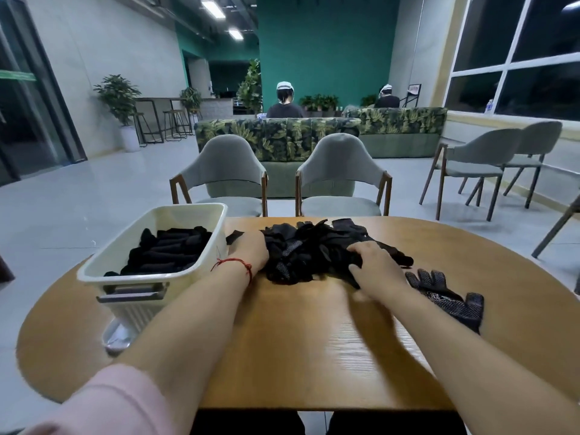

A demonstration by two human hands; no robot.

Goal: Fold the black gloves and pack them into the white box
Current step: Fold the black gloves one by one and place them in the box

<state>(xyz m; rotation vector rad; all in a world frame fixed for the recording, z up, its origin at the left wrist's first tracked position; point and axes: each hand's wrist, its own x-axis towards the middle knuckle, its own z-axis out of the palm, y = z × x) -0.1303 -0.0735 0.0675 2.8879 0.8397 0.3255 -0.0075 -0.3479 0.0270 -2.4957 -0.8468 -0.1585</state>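
Right against the fingers (361, 249), glove pile (301, 249)

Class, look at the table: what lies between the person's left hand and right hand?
A loose pile of black gloves lies between the left hand and the right hand, touching both. The head view shows it.

Ceiling strip lights (213, 8), high beyond the left hand (251, 251), light the room evenly. Soft shadows on the table (298, 356) nearer than the right hand (378, 266), which is slightly motion-blurred. Edges bend, wide-angle.
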